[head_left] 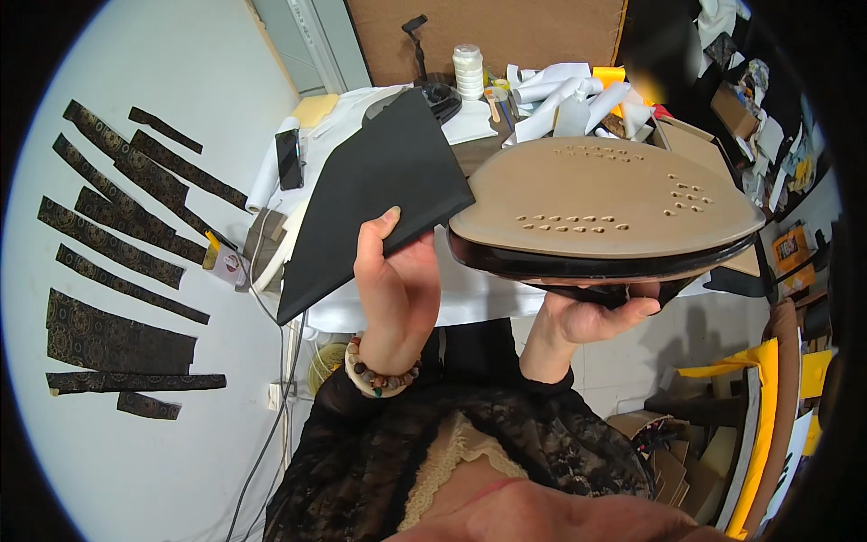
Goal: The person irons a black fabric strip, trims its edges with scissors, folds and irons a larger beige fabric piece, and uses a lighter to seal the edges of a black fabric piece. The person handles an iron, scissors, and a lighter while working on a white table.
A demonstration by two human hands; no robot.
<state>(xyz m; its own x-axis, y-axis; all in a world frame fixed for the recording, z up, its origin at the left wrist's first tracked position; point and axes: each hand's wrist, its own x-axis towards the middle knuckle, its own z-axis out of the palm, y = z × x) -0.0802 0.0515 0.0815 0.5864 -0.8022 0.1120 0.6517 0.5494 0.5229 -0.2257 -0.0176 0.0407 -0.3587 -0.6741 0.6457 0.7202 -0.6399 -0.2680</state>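
Raised over the table's near edge, a clothes iron (605, 199) shows its tan soleplate with several groups of steam holes. My right hand (591, 318) is closed round it from below; the handle is mostly hidden. My left hand (397, 280), with a beaded bracelet at the wrist, pinches a stiff-looking black panel (379, 181) with straight edges. The thumb shows on its near edge, while the other fingers are largely out of sight behind it. The panel's right corner meets the iron's left end in this view; whether they touch I cannot tell.
Behind my hands, a white-covered table (361, 303) bears a phone (289, 159), a white jar (468, 72), a dark stand (420, 54) and paper rolls (569, 95). Patterned dark strips (117, 244) hang on the left wall. A cable (287, 388) runs down at left; a yellow-edged chair (754, 425) stands right.
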